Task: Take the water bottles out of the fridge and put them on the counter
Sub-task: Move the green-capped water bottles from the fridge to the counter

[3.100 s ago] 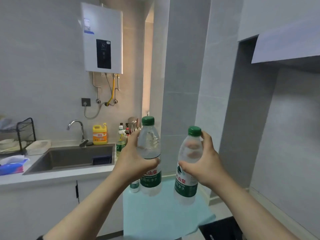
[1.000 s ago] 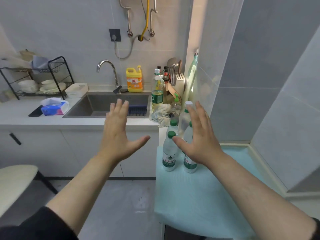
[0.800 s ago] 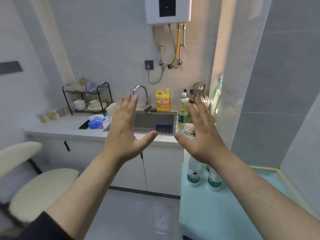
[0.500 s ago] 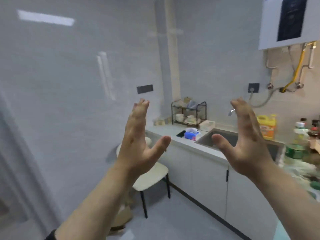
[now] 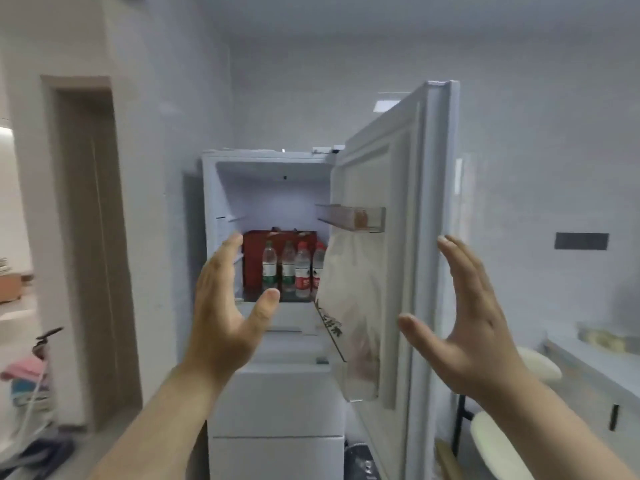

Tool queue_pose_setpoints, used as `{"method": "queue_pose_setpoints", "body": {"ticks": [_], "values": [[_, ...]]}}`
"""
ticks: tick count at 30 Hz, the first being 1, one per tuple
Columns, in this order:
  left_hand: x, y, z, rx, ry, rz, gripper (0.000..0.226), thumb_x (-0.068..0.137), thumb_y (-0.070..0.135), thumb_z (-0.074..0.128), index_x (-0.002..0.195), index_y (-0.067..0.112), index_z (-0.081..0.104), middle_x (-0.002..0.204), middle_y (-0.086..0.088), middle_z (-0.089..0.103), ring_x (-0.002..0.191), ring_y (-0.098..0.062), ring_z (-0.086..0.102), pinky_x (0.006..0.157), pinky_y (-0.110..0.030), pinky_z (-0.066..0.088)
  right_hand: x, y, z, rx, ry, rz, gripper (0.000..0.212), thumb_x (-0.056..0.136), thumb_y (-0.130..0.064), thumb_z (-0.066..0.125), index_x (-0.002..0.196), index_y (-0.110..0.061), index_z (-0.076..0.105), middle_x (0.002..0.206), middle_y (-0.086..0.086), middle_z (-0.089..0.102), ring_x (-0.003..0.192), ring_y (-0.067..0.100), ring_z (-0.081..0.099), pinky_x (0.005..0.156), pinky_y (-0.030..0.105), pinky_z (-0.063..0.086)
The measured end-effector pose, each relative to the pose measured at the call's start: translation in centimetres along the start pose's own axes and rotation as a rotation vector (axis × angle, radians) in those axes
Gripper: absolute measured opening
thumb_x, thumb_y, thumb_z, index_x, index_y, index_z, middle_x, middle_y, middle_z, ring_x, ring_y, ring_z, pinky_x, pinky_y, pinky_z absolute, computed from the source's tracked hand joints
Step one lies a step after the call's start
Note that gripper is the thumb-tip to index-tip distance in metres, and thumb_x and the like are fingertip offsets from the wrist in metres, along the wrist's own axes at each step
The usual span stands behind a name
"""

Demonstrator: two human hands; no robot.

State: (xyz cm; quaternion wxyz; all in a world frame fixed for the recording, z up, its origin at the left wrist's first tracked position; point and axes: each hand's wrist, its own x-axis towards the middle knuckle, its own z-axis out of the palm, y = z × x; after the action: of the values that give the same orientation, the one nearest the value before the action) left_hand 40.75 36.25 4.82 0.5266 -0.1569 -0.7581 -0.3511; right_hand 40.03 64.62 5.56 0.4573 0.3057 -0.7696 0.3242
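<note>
Fridge (image 5: 277, 393): white, upper door (image 5: 391, 237) swung wide to the right of the cabinet. Upper compartment lit.

Contents, upper compartment: four water bottles (image 5: 292, 270) are seen standing in a row on the shelf, upright, long axis vertical, caps up. Two at the left of the row carry green labels, two at the right red labels. A red bag or box (image 5: 252, 261) stands just behind them, against the compartment's back.

Door inner side: a clear door bin (image 5: 360, 218) near the top, contents not made out. Below it a pale plastic bag (image 5: 349, 306) hangs, reaching into a lower bin.

Left hand (image 5: 225, 313): raised in front of the fridge opening, fingers spread, nothing held.

Right hand (image 5: 464, 323): raised in front of the door's edge, fingers spread, nothing held.
</note>
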Motion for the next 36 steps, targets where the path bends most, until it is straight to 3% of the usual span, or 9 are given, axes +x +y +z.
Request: {"method": "queue_pose_setpoints", "body": {"ticks": [5, 7, 10, 12, 17, 20, 24, 30, 36], "values": [[2.0, -8.7, -5.6, 0.101, 0.079, -0.044, 0.084, 0.081, 0.054, 0.048, 0.151, 0.012, 0.029, 0.154, -0.002, 0.033, 0.143, -0.021, 0.031, 0.114, -0.037, 0.025, 3.8, -4.0, 10.9, 0.15, -0.027, -0.046, 0.084, 0.081, -0.073, 0.047, 0.15, -0.031, 0.021, 0.159, -0.002, 0.025, 0.148, 0.013, 0.02, 0.116, 0.028, 0.022], [3.0, -12.4, -6.6, 0.102, 0.08, -0.044, 0.083, 0.081, 0.053, 0.048, 0.151, 0.012, 0.029, 0.154, -0.003, 0.034, 0.143, -0.023, 0.031, 0.114, -0.043, 0.026, 5.2, -4.7, 15.5, 0.167, -0.048, -0.028, 0.081, 0.081, -0.068, 0.053, 0.149, -0.04, 0.019, 0.159, -0.008, 0.021, 0.147, 0.007, 0.018, 0.115, 0.02, 0.019], [4.7, -18.4, -7.0, 0.086, 0.076, -0.034, 0.082, 0.082, 0.052, 0.047, 0.151, 0.011, 0.03, 0.153, 0.001, 0.033, 0.142, -0.02, 0.031, 0.114, -0.037, 0.025, 7.2, -4.6, 21.9, 0.162, -0.071, 0.028, 0.082, 0.079, -0.061, 0.056, 0.147, -0.046, 0.011, 0.158, -0.016, 0.017, 0.146, 0.0, 0.014, 0.111, 0.007, 0.013], [6.3, -22.1, -6.7, 0.077, 0.062, -0.042, 0.082, 0.081, 0.052, 0.047, 0.151, 0.013, 0.029, 0.152, 0.004, 0.032, 0.141, -0.011, 0.029, 0.113, -0.021, 0.021, 8.7, -4.2, 25.9, 0.143, -0.085, 0.068, 0.084, 0.079, -0.063, 0.054, 0.147, -0.045, 0.009, 0.157, -0.02, 0.014, 0.145, -0.004, 0.01, 0.109, 0.005, 0.011], [10.4, -29.3, -4.4, 0.019, -0.009, -0.044, 0.076, 0.081, 0.053, 0.047, 0.148, 0.027, 0.022, 0.15, 0.02, 0.024, 0.135, 0.019, 0.017, 0.107, -0.006, 0.016, 12.3, -1.9, 34.1, 0.11, -0.075, 0.144, 0.087, 0.077, -0.065, 0.054, 0.15, -0.041, 0.013, 0.158, -0.019, 0.014, 0.146, 0.004, 0.016, 0.116, 0.034, 0.026], [12.3, -33.4, -1.8, 0.011, -0.022, -0.008, 0.076, 0.083, 0.049, 0.05, 0.15, 0.023, 0.025, 0.145, 0.032, 0.018, 0.131, 0.027, 0.013, 0.103, 0.003, 0.013, 13.9, 0.2, 38.8, 0.071, -0.066, 0.205, 0.09, 0.077, -0.064, 0.057, 0.151, -0.039, 0.012, 0.158, -0.018, 0.015, 0.145, 0.004, 0.017, 0.116, 0.035, 0.026], [13.9, -38.6, 2.9, -0.062, -0.04, -0.059, 0.071, 0.082, 0.049, 0.05, 0.146, 0.029, 0.024, 0.142, 0.034, 0.021, 0.13, 0.027, 0.017, 0.102, 0.003, 0.015, 15.3, 4.2, 45.4, 0.143, -0.01, 0.327, 0.086, 0.079, -0.053, 0.065, 0.149, -0.038, 0.017, 0.156, -0.013, 0.025, 0.144, 0.009, 0.024, 0.113, 0.047, 0.034], [16.1, -47.5, 11.4, -0.053, -0.085, -0.2, 0.074, 0.082, 0.052, 0.053, 0.148, 0.036, 0.021, 0.141, 0.036, 0.021, 0.127, 0.026, 0.016, 0.097, 0.005, 0.014, 17.7, 12.1, 54.4, 0.246, 0.038, 0.493, 0.089, 0.079, -0.043, 0.073, 0.149, -0.039, 0.018, 0.155, -0.016, 0.025, 0.143, 0.005, 0.024, 0.115, 0.044, 0.031], [18.1, -56.7, 19.8, -0.048, -0.114, -0.37, 0.067, 0.093, 0.038, 0.06, 0.15, 0.031, 0.027, 0.153, 0.014, 0.03, 0.137, -0.001, 0.026, 0.11, -0.028, 0.026, 22.2, 19.0, 62.0, 0.308, 0.013, 0.595, 0.088, 0.081, -0.043, 0.073, 0.15, -0.037, 0.019, 0.156, -0.015, 0.026, 0.139, 0.001, 0.024, 0.114, 0.033, 0.028]]}}
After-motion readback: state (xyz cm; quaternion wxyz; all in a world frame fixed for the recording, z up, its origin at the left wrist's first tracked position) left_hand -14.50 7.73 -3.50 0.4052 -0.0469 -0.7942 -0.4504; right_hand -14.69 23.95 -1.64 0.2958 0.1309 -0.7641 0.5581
